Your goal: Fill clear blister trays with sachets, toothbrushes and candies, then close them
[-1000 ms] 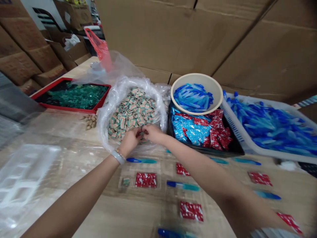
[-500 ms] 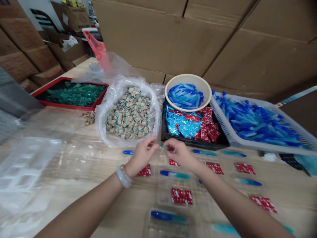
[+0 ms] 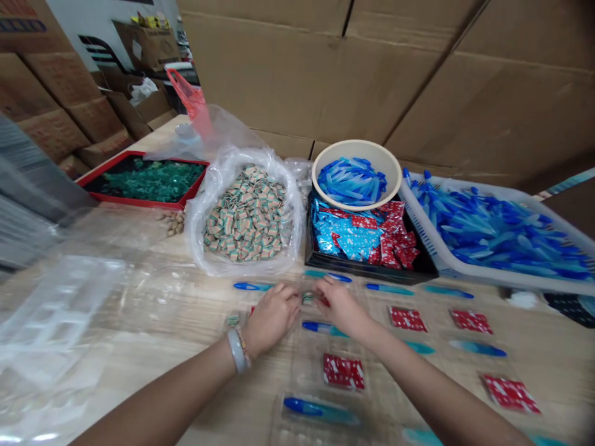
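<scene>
Our hands sit close on the desk (image 3: 548,350). The right hand (image 3: 340,305) nips a striped candy (image 3: 307,298) at six o'clock of the candy bag (image 3: 201,210). The left hand (image 3: 272,316) is curled, and we can't tell on what. A loose pinch could flick the candy across the slick tray (image 3: 304,367).

A pale wooden table (image 3: 548,347) carries a clear bag (image 3: 203,207) of striped sweets. Left of the bag sits a red tray (image 3: 139,201). To its right are a black tray (image 3: 372,271) and a white basket (image 3: 488,277). In front of the bag lie clear trays (image 3: 325,396) holding blue pens (image 3: 320,410) and red packets (image 3: 343,371).
</scene>
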A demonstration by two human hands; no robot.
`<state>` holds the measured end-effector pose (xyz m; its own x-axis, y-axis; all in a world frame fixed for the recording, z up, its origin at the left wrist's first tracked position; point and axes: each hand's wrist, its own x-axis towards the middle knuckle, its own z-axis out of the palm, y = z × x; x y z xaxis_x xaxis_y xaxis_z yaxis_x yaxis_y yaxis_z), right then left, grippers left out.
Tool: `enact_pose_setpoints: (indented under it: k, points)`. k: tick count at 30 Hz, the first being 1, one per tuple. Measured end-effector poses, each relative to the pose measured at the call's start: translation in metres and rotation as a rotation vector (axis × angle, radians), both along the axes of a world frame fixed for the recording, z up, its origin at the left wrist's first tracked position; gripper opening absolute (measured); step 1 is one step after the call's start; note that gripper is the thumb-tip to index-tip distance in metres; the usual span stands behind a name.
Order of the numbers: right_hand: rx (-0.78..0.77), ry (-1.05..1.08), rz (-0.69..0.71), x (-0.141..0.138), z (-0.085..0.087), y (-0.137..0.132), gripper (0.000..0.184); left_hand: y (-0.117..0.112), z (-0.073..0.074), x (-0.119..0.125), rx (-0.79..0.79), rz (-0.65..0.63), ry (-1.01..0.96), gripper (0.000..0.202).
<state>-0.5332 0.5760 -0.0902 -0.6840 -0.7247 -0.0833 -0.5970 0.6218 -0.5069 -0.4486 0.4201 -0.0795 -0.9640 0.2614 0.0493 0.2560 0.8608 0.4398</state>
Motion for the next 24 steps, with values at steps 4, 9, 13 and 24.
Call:
enact_pose_setpoints:
  k: [4, 9, 13, 24]
  points:
    - [-0.068, -0.004, -0.013, 0.002, -0.008, 0.007, 0.015, 0.004, -0.005, 0.006, -0.082, 0.003, 0.023, 0.029]
    - [-0.176, -0.019, -0.023, 0.005, -0.013, 0.007, 0.016, 0.007, -0.006, -0.005, -0.038, 0.049, 0.016, 0.024]
    - [-0.217, -0.043, -0.02, 0.005, -0.015, 0.005, 0.017, 0.008, -0.006, -0.022, -0.025, 0.085, -0.005, 0.018]
    - [-0.242, -0.089, -0.025, 0.0, -0.012, 0.008, 0.021, 0.011, -0.014, -0.024, 0.099, 0.227, -0.025, 0.013]
